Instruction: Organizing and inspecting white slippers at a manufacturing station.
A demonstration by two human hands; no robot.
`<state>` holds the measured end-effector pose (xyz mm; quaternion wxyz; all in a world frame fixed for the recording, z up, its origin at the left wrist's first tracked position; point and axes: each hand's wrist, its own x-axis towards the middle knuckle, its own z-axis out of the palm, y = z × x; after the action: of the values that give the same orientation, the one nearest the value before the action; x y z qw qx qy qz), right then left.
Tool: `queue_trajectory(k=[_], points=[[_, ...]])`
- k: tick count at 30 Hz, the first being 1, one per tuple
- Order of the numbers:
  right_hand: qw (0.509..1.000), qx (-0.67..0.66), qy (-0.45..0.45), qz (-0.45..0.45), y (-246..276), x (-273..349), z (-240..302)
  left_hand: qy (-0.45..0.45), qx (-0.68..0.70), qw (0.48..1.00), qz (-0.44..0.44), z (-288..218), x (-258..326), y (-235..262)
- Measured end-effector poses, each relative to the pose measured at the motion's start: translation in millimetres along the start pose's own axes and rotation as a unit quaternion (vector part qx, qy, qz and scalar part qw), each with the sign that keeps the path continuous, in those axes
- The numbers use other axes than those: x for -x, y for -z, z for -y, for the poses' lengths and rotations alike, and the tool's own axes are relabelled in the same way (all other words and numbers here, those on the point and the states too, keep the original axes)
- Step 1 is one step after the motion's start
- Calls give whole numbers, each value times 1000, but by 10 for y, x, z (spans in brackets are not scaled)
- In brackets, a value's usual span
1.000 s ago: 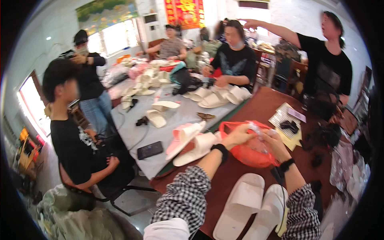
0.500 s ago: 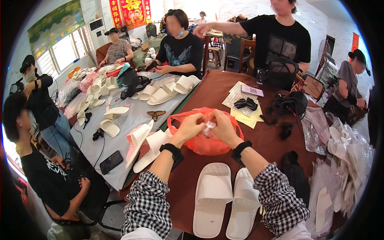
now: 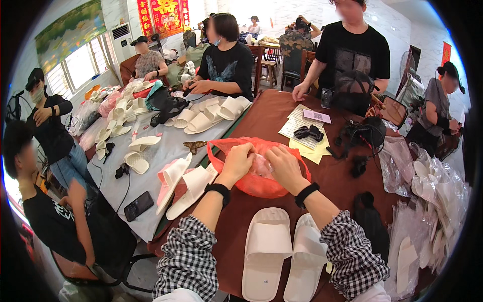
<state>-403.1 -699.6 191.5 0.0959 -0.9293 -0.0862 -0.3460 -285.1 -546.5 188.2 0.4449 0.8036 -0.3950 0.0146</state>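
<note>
A red-orange plastic bag (image 3: 229,149) lies on the brown table (image 3: 347,176) in front of me. Both of my hands are at its mouth: my left hand (image 3: 238,160) and my right hand (image 3: 282,163) pinch a small clear plastic packet (image 3: 260,165) between them, over the bag. Each wrist wears a black band. A pair of white slippers (image 3: 284,254) lies side by side on the table just below my forearms, toes pointing toward me.
White and pink slippers (image 3: 180,183) lie at my left on a grey-covered table (image 3: 161,151) with a black phone (image 3: 138,205). Clear bags of slippers (image 3: 435,196) pile at my right. Papers, black clips and cables (image 3: 322,133) lie beyond the bag. Several people sit or stand around.
My view has swung left, so the bag and hands sit nearer the centre. My hands stay together at the bag's mouth, now lower on the clear packet.
</note>
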Motion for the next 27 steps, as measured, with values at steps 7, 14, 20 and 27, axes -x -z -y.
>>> queue_trajectory(k=[7,14,20,27], points=[[991,-16,39,127,395,148,284,-132,-34,978,-158,89,162,120],[965,-88,-239,62,963,553,-141,173,-169,951,-191,-112,283,501],[829,-455,-321,53,1038,235,-170,-9,59,968,-243,-175,133,372],[818,-527,-230,20,1164,-514,553,-132,104,979,-115,-1221,204,373]])
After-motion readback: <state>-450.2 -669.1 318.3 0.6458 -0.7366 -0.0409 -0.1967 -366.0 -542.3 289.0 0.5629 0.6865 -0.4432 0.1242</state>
